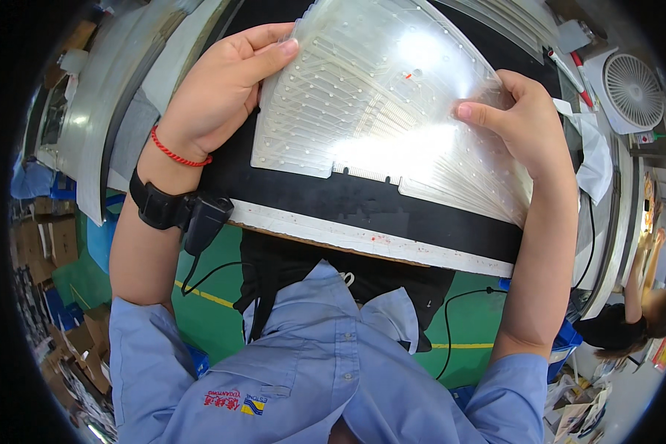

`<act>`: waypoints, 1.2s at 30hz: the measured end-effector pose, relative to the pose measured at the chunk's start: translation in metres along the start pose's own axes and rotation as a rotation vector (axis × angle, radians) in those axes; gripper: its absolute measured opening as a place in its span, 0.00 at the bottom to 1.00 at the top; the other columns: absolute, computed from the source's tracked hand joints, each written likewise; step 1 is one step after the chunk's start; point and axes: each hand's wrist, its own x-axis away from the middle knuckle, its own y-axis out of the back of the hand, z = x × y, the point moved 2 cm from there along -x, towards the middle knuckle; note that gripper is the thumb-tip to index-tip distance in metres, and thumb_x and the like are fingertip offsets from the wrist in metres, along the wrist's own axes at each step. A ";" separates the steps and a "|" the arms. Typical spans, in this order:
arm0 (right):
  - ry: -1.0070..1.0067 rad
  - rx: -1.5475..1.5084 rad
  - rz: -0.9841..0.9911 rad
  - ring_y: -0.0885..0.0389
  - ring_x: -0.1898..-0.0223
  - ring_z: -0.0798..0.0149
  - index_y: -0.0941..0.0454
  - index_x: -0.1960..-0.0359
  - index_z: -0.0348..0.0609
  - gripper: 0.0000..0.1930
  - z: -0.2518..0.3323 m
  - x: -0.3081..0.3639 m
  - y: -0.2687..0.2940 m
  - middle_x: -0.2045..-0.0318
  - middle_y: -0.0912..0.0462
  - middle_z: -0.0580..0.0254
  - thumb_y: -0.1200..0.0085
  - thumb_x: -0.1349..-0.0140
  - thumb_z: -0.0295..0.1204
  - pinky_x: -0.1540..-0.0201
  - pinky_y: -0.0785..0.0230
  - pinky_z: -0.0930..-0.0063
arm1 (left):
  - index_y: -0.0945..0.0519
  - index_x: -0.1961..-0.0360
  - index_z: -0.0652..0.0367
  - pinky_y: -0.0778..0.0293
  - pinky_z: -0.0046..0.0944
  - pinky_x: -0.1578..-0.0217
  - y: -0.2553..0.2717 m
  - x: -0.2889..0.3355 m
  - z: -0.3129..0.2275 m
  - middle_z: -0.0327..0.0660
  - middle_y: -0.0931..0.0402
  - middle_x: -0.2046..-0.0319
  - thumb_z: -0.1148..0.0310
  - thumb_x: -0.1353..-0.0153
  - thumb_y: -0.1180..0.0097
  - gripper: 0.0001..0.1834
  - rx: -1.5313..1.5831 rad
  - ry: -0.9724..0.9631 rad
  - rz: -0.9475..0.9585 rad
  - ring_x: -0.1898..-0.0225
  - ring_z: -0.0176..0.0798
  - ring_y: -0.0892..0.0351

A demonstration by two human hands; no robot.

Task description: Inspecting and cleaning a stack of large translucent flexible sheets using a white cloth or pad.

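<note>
A fanned stack of thin, translucent plastic sheets point(314, 96) with small round dots and fine printed lines is held up over the black work mat point(288, 196). My left hand point(226, 85) pinches its left edge between thumb and fingers. Gripping the right side is my right hand point(522, 122), its thumb lying on the top sheet and its fingers hidden behind. Bright glare washes out part of the surface. A small red mark shows near the sheets' upper middle.
A white fan point(633, 92) stands at the right, beside a red marker point(582, 78) and a white cloth point(593, 155). Piles of sheets point(137, 66) line the left. Cardboard boxes point(52, 240) lie farther left. Another person point(633, 322) works at the far right.
</note>
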 end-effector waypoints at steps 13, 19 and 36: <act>0.021 -0.056 -0.006 0.21 0.77 0.70 0.16 0.66 0.34 0.21 -0.004 -0.002 0.000 0.78 0.17 0.61 0.24 0.57 0.36 0.71 0.30 0.76 | 0.20 0.52 0.63 0.23 0.29 0.54 0.002 -0.002 0.003 0.37 0.18 0.60 0.61 0.29 0.46 0.15 -0.036 0.009 -0.099 0.59 0.27 0.19; 0.005 -0.037 -0.014 0.21 0.78 0.70 0.16 0.66 0.35 0.22 -0.002 -0.002 0.001 0.78 0.17 0.61 0.23 0.57 0.38 0.71 0.30 0.76 | 0.19 0.52 0.63 0.23 0.30 0.54 0.004 -0.002 0.004 0.37 0.17 0.61 0.60 0.28 0.47 0.16 -0.070 0.017 -0.085 0.59 0.28 0.19; 0.041 -0.059 -0.006 0.19 0.75 0.69 0.16 0.62 0.34 0.24 -0.003 -0.003 -0.004 0.75 0.16 0.58 0.23 0.57 0.37 0.70 0.28 0.74 | 0.21 0.46 0.64 0.22 0.33 0.51 0.006 -0.001 0.004 0.41 0.17 0.54 0.60 0.26 0.52 0.19 0.010 0.023 -0.020 0.55 0.32 0.17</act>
